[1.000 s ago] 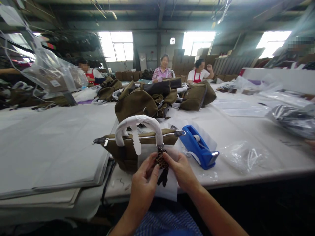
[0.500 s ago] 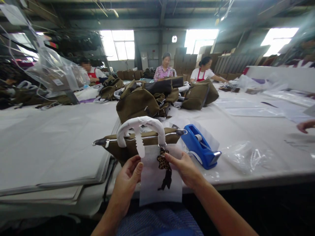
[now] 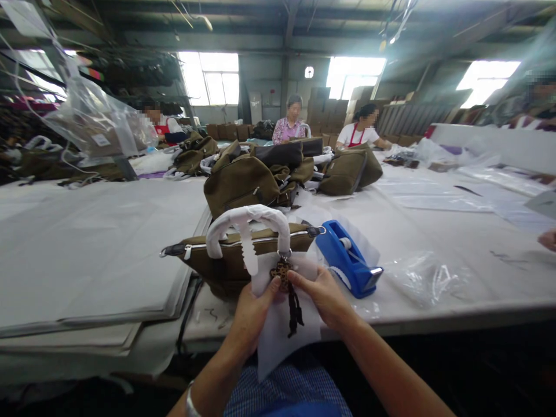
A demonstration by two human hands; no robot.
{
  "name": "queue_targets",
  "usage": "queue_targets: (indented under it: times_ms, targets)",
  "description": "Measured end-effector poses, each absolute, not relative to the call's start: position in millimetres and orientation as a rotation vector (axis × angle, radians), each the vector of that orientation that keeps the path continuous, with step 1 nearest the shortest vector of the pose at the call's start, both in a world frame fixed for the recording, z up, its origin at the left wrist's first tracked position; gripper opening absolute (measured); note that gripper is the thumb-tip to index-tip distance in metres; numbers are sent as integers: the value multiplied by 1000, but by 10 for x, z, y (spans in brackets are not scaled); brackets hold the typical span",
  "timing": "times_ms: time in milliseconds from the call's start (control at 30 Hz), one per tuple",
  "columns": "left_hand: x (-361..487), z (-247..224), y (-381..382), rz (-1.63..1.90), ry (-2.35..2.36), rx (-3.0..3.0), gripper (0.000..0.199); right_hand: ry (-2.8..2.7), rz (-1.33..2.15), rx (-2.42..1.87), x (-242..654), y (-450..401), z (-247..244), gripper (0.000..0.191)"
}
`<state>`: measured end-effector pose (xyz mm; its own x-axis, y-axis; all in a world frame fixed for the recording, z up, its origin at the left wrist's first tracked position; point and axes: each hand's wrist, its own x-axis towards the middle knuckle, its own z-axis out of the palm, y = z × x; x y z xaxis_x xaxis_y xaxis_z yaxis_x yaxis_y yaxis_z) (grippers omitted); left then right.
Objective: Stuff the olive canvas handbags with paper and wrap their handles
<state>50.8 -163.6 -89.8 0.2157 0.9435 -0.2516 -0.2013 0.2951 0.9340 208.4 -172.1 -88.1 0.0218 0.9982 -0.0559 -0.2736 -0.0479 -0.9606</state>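
Note:
An olive handbag (image 3: 226, 266) with a silver zip stands at the table's front edge, its handle (image 3: 260, 212) wrapped in white. From a ring on the handle hangs a leopard-print charm (image 3: 281, 273) with dark tassels. Behind the charm lies a sheet of thin white paper (image 3: 278, 341). My left hand (image 3: 257, 310) is closed, its thumb on the charm's left side and the sheet under its fingers. My right hand (image 3: 324, 295) is closed too, with its thumb on the charm's right side and its fingers behind the paper.
A blue tape dispenser (image 3: 350, 260) stands right of the handbag, near a crumpled clear plastic bag (image 3: 428, 278). Stacked white sheets (image 3: 95, 249) cover the left side. Olive bags (image 3: 241, 182) are piled behind. Several people work farther back, and a person's hand (image 3: 548, 239) shows at the right edge.
My left hand has moved right from the paper's left edge onto the charm. The paper's lower part has bent and tilted, and the tassels hang straighter. The person's hand at right has drawn back.

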Motion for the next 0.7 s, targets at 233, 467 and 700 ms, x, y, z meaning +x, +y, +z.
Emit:
queue_targets:
  times_ms: [233, 467, 700]
  targets:
    - [447, -859, -1625, 948, 999, 882, 45, -1148, 221, -1397, 2126, -2056, -1130, 32]
    - [451, -879, -1627, 929, 995, 926, 43, -1322, 403, -1470, 1879, -2123, -1155, 33]
    - [517, -880, -1630, 947, 861, 791, 47, -1175, 602, -1401, 1786, -2019, -1162, 36]
